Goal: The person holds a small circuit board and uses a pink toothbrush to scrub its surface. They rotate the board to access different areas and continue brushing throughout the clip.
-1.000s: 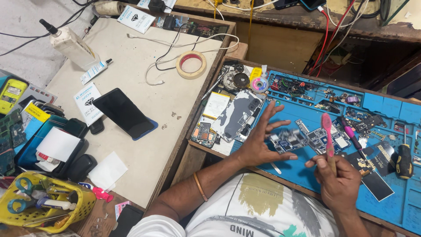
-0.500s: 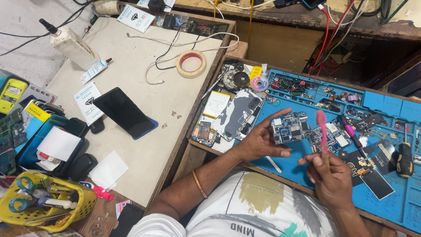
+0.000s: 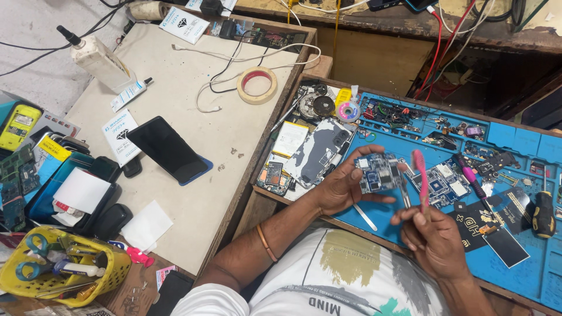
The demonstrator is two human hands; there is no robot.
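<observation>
- Cluttered repair bench: blue work mat [image 3: 530,275] on the right, pale tabletop [image 3: 193,117] on the left, tangled cables along the back edge.
- Left hand [image 3: 342,187] raised over the mat's near-left part; fingers clamped on a small blue circuit board [image 3: 377,172], thumb below, fingertips along its left edge. Board tilted toward the camera; chip detail too small to read.
- Right hand [image 3: 433,237] just right of the board, fingers closed round a pink-handled brush [image 3: 420,178] held upright. Bristle end is hard to make out. A thin metal tool [image 3: 405,196], possibly tweezers, also sits in this grip; its lower part is hidden by the fingers.
- Second circuit board [image 3: 442,184] lies on the mat behind the brush, partly covered by it.
- Opened phone housing [image 3: 319,149] rests at the mat's left edge, beside a tape roll [image 3: 256,85] on the tabletop.
- Dark phone [image 3: 170,149] lies face-up, mid-tabletop.
- Yellow basket [image 3: 108,278] at lower left, cut off by the frame; scissors handles visible inside.
- Screwdriver [image 3: 543,213] near the right edge, tip cropped.
</observation>
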